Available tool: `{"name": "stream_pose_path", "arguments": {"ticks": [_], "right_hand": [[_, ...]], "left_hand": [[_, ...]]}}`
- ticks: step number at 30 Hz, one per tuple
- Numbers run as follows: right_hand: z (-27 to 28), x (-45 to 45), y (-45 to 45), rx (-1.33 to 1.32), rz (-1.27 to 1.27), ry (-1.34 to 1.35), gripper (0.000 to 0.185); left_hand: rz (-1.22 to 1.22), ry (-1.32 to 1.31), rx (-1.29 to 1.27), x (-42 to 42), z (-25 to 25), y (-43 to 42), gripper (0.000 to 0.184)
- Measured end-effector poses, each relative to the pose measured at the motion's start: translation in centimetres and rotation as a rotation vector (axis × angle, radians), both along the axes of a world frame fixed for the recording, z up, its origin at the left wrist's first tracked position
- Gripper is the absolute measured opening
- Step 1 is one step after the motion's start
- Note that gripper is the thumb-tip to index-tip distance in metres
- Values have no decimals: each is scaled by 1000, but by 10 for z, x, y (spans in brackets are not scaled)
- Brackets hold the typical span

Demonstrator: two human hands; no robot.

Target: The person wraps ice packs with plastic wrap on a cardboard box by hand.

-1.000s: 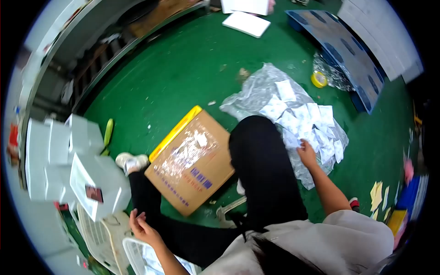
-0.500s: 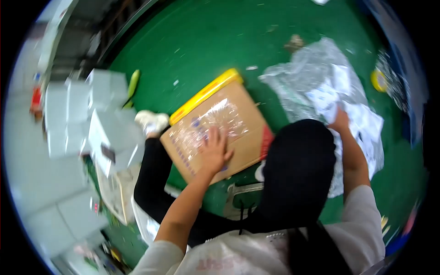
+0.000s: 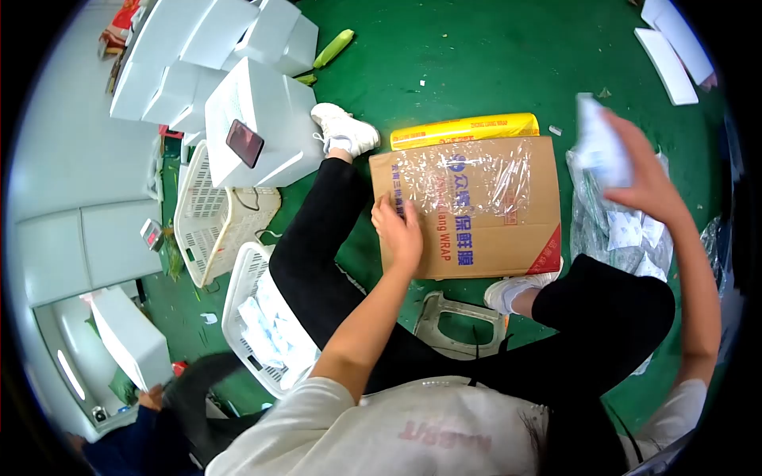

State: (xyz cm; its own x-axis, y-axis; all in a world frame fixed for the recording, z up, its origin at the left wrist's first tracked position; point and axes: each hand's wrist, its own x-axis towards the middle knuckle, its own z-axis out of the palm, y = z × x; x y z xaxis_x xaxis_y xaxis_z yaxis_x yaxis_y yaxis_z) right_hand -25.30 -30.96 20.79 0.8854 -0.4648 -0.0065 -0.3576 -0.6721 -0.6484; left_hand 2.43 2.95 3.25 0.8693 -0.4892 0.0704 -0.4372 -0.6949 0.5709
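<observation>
A cardboard box (image 3: 484, 214) with blue and red print and clear tape lies flat between my legs. My left hand (image 3: 399, 236) rests on its left side, fingers stretched and lying on the cardboard. To the right of the box, my right hand (image 3: 647, 178) is raised, gripping a white packet (image 3: 599, 147) with faint blue marks, slightly blurred. Below that hand, similar white packets (image 3: 625, 230) lie on a crumpled clear plastic bag (image 3: 586, 226) on the floor. A yellow roll-shaped package (image 3: 468, 129) touches the box's far edge.
At left, a white basket (image 3: 238, 305) holds white packets beside another plastic basket (image 3: 190, 226). White foam boxes (image 3: 198, 87) are stacked behind, a phone (image 3: 244, 143) on one. A stool (image 3: 456, 325) stands before me. Another person (image 3: 135, 436) handles a white box at lower left.
My right hand has lifted a white packet from the pile on the plastic bag. My left hand has shifted from the box's middle to its left edge. The camera view has turned.
</observation>
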Motion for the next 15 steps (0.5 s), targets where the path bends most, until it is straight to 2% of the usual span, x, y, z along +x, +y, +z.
{"name": "stream_pose_path", "arguments": {"ticks": [1, 3, 5, 6, 8, 11, 12, 13, 15], "right_hand": [[5, 42, 21, -94, 150, -40, 99], [-18, 111, 72, -254, 251, -83, 95], [-64, 163, 116, -271, 232, -77, 91], [-99, 176, 129, -283, 265, -74, 90], [-152, 189, 144, -286, 324, -55, 88], [-144, 184, 149, -309, 247, 7, 85], [-131, 173, 147, -358, 179, -13, 83], [-136, 156, 143, -274, -35, -55, 82], [-158, 108, 138, -91, -447, -141, 82]], "left_hand": [[53, -64, 18, 7, -21, 0, 45], [91, -165, 29, 9, -33, -9, 45], [58, -171, 79, 8, -29, -16, 43], [42, -178, 100, 8, -27, -17, 31], [-29, -187, 42, 14, -29, -13, 24], [-72, -204, -74, 19, -33, -5, 14], [-59, -121, -40, 20, -30, -2, 14], [-52, -39, -6, 21, -29, -1, 14], [-9, 109, -194, 19, -22, -5, 16]]}}
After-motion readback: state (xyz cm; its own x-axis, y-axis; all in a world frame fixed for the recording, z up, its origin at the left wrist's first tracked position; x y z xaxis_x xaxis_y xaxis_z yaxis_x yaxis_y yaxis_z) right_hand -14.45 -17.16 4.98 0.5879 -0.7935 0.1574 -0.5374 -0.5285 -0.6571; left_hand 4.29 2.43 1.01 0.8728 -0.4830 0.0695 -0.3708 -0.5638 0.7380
